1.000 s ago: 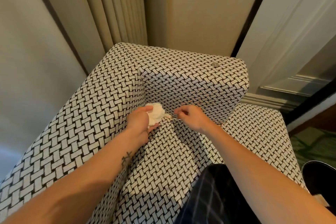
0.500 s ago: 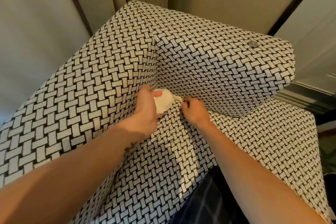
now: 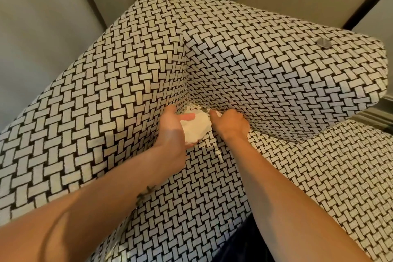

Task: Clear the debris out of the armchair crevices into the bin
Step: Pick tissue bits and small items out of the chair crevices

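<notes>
Gripping crumpled tissue point(image 3: 196, 128), left hand point(image 3: 170, 128); basketweave armchair point(image 3: 276, 70)

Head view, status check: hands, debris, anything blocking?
Left hand grips white paper wad. Right hand pinches white scrap at armchair crevice. Nothing blocking; bin unseen.

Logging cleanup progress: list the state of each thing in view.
Left hand, holds the crumpled white paper wad.
Right hand, fingers curled at the back crevice; grasp hidden.
Paper scraps, lodged in the armchair corner crevice.
Small round disc, lying flat on top of the backrest.
</notes>
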The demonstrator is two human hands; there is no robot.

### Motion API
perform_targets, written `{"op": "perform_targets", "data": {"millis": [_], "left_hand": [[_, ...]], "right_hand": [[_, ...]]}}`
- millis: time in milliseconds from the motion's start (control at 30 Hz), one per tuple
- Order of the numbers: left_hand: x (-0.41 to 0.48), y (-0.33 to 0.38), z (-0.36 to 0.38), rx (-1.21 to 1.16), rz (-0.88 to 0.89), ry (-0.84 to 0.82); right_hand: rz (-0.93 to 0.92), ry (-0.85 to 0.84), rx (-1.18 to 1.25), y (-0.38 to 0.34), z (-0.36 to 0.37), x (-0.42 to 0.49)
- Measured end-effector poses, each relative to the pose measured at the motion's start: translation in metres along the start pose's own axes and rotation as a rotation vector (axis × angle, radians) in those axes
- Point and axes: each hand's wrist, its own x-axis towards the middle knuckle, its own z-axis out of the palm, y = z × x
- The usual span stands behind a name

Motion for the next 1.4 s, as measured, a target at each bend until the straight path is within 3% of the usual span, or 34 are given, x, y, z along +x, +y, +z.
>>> {"op": "perform_targets", "data": {"millis": [133,367,567,667,967,1167,1400], "left_hand": [[0.004,-0.004,-0.005,0.017,0.032,-0.027],[0.016,-0.001,0.0,0.093,0.011,0.043],[0.014,-0.004,-0.002,0.078,0.01,0.021],[0.017,-0.004,-0.002,0.027,0.024,0.005],[0.019,-0.004,-0.006,0.054,0.058,-0.044],[0.018,-0.004,0.001,0.058,0.059,-0.014],[0.028,-0.011,-0.001,0.14,0.033,-0.022]], "right_hand": [[0.011,0.057,0.079,0.006,0.018,0.007],[-0.014,0.004,0.227,0.016,0.012,0.005],[-0.006,-0.031,0.159,0.011,0.011,0.005],[-0.005,0.045,0.09,0.006,0.015,0.005],[-0.055,0.091,0.175,0.016,0.015,-0.001],[-0.112,0.07,0.37,0.025,0.014,-0.005],[-0.158,-0.058,0.789,0.038,-0.004,-0.018]]}}
